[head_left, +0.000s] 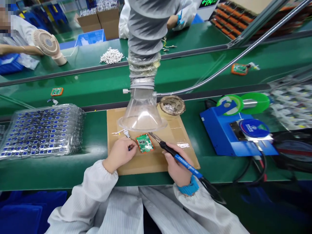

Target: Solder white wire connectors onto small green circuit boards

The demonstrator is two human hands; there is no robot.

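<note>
My right hand [179, 164] is wrapped round the handle of a blue and black soldering iron [186, 165]. Its metal tip points at the upper right corner of a green circuit board [145, 143] in an orange frame. The board lies flat on a brown cardboard sheet [156, 167]. At the board's left edge my left hand [123, 152] is closed in a pinch, with a small dark part partly showing between the fingers; its kind is hidden. Beyond the fingertips a white connector [126, 133] with thin wires rests on the cardboard.
A clear fume hood [143, 118] hangs just above the board, near a round pot [172, 105]. Stacked plastic trays [44, 130] stand left; a blue solder feeder [224, 130] stands right. Behind runs a green belt [102, 83] carrying boards. Co-workers' arms, one by a fan [47, 42], show beyond.
</note>
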